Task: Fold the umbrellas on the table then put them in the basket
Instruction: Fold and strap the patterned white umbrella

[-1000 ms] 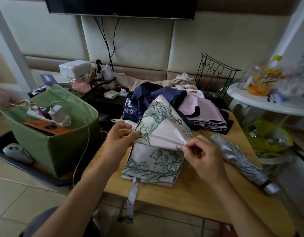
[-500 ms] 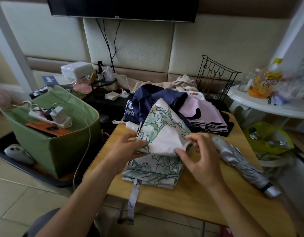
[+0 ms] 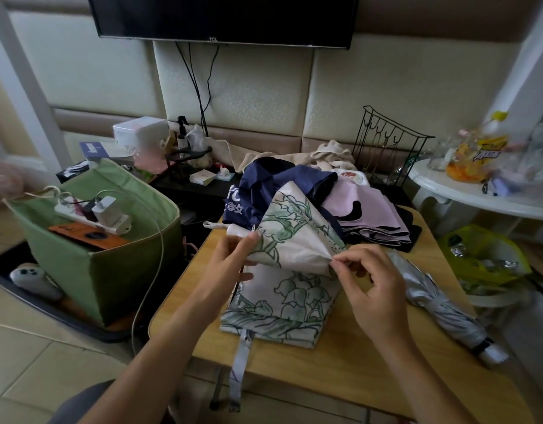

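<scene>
A white umbrella with green flower print (image 3: 294,270) lies half folded in the middle of the wooden table (image 3: 349,368). My left hand (image 3: 230,261) pinches the left edge of its raised flap. My right hand (image 3: 371,286) pinches the flap's right corner. The umbrella's strap hangs over the table's front edge. A silver umbrella (image 3: 441,307), rolled up, lies to the right. A navy umbrella (image 3: 264,191) and a pink one (image 3: 371,212) lie crumpled at the back. A green fabric basket (image 3: 89,270) stands on the floor to the left.
The basket's top carries a power strip (image 3: 89,214) with chargers and an orange case. A black wire rack (image 3: 386,145) stands behind the table. A white round side table (image 3: 478,200) with bottles is at the right, a yellow-green bin below it.
My right hand has moved back to the flap's right corner and pulled it taut. My left hand has shifted up along the left edge. The flap is stretched wider.
</scene>
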{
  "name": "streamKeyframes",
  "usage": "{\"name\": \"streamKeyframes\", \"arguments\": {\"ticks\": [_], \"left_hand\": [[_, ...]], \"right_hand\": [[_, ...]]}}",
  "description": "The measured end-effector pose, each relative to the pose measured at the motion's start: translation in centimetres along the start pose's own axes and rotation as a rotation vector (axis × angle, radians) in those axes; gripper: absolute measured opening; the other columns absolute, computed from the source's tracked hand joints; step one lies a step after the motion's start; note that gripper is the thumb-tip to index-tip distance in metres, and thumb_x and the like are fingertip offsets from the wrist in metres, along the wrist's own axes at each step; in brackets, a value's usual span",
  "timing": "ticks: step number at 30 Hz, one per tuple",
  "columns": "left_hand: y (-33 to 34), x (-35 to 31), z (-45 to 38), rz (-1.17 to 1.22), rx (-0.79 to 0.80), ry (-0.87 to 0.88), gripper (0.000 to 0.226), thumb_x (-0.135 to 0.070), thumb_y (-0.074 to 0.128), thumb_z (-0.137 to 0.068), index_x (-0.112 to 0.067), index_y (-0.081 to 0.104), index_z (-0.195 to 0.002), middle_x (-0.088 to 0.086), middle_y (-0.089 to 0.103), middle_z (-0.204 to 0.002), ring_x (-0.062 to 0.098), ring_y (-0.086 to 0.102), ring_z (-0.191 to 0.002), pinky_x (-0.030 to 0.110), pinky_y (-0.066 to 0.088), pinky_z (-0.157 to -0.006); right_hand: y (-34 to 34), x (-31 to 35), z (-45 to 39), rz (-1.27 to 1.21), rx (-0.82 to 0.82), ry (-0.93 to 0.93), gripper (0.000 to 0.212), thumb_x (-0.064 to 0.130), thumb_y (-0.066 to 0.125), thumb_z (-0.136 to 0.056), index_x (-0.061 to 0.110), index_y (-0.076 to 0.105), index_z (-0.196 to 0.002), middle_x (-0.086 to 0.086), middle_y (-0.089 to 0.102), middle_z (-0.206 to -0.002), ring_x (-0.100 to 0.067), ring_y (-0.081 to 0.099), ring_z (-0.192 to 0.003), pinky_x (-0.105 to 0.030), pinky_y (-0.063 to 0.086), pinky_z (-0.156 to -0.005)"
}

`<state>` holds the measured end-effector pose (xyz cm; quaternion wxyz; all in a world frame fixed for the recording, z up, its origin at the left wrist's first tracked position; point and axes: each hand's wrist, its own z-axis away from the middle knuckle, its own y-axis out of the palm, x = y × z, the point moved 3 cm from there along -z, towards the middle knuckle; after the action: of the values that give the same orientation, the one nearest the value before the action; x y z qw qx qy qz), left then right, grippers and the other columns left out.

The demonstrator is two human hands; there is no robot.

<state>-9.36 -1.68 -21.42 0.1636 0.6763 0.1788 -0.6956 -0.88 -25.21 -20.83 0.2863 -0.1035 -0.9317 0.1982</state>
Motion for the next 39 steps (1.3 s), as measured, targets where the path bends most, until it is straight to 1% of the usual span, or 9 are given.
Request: {"name": "streamKeyframes", "arguments": {"ticks": [6,9,16,19,22,27,30,34,39], "left_hand": [[0.7,1.1,-0.5,0.457,0.234,-0.419,0.090,-0.077,0.028,-0.096,0.000,0.059,-0.130,0.029,0.069,-0.122,0.049,0.067,-0.111,0.061,0.050,-0.100],[0.8,1.4,-1.6,0.525,0.201,-0.461,0.092,-0.077,0.031,-0.096,0.002,0.058,-0.133,0.028,0.067,-0.126,0.047,0.066,-0.114,0.063,0.047,-0.103],[0.6,2.8,-3.6,0.418,0.189,-0.526,0.093,-0.082,0.043,-0.087,-0.001,0.067,-0.128,0.026,0.069,-0.124,0.042,0.069,-0.110,0.055,0.049,-0.104],[0.3,2.5,-3.6,0.278,0.288,-0.460,0.075,-0.065,0.064,-0.087,-0.003,0.067,-0.130,0.022,0.070,-0.124,0.039,0.067,-0.113,0.055,0.047,-0.108],[0.4,2.5,-3.5,0.162,0.328,-0.460,0.057,-0.047,0.069,-0.091,-0.005,0.067,-0.129,0.018,0.072,-0.121,0.035,0.069,-0.112,0.049,0.052,-0.104],[-0.1,3.8,-4.0,0.080,0.169,-0.417,0.059,-0.028,0.084,-0.083,0.002,0.061,-0.129,0.022,0.076,-0.108,0.037,0.074,-0.097,0.052,0.060,-0.089],[0.0,4.1,-4.2,0.031,0.149,-0.376,0.036,-0.018,0.073,-0.094,0.005,0.066,-0.120,0.023,0.076,-0.103,0.037,0.074,-0.090,0.048,0.062,-0.083],[-0.1,3.6,-3.7,-0.036,0.155,-0.340,0.037,-0.027,0.074,-0.093,-0.003,0.067,-0.120,0.014,0.078,-0.102,0.032,0.076,-0.092,0.048,0.062,-0.087],[-1.3,3.4,-2.3,-0.447,0.157,-0.299,0.040,-0.055,0.075,-0.087,-0.021,0.065,-0.107,0.004,0.076,-0.101,0.021,0.075,-0.087,0.037,0.063,-0.069]], "right_hand": [[0.1,0.5,-0.2,-0.100,0.156,-0.008,0.007,0.009,0.075,-0.093,0.015,0.072,-0.093,0.009,0.065,-0.092,-0.011,0.064,-0.087,-0.020,0.052,-0.074],[0.3,0.8,0.1,-0.165,0.328,0.021,0.009,0.011,0.076,-0.092,0.019,0.073,-0.090,0.010,0.065,-0.090,-0.014,0.065,-0.085,-0.020,0.052,-0.072],[1.7,0.2,2.0,-0.116,0.683,0.047,0.006,0.031,0.076,-0.091,0.029,0.072,-0.087,0.016,0.061,-0.097,-0.012,0.061,-0.097,-0.019,0.049,-0.081],[2.4,-0.1,2.3,0.022,0.683,-0.059,0.010,0.042,0.071,-0.091,0.033,0.070,-0.088,0.025,0.051,-0.118,-0.003,0.047,-0.121,-0.015,0.038,-0.099],[2.7,-0.6,2.4,0.030,0.749,-0.053,0.009,0.042,0.066,-0.094,0.034,0.065,-0.089,0.025,0.052,-0.127,-0.002,0.045,-0.126,-0.019,0.040,-0.102],[3.1,-0.8,2.8,0.007,0.845,-0.002,0.006,0.038,0.068,-0.094,0.034,0.066,-0.090,0.027,0.054,-0.127,-0.001,0.048,-0.125,-0.015,0.041,-0.100],[3.1,-0.8,2.9,0.015,0.873,0.012,0.006,0.039,0.069,-0.093,0.034,0.066,-0.090,0.029,0.053,-0.130,0.003,0.044,-0.129,-0.018,0.038,-0.105],[3.0,-0.9,2.9,0.009,0.879,0.051,0.009,0.038,0.072,-0.093,0.035,0.065,-0.089,0.031,0.052,-0.131,0.007,0.042,-0.130,-0.021,0.038,-0.107],[2.9,-1.0,2.7,0.023,0.826,0.070,0.010,0.038,0.074,-0.092,0.034,0.065,-0.092,0.029,0.057,-0.127,0.009,0.047,-0.125,-0.015,0.037,-0.104]]}}
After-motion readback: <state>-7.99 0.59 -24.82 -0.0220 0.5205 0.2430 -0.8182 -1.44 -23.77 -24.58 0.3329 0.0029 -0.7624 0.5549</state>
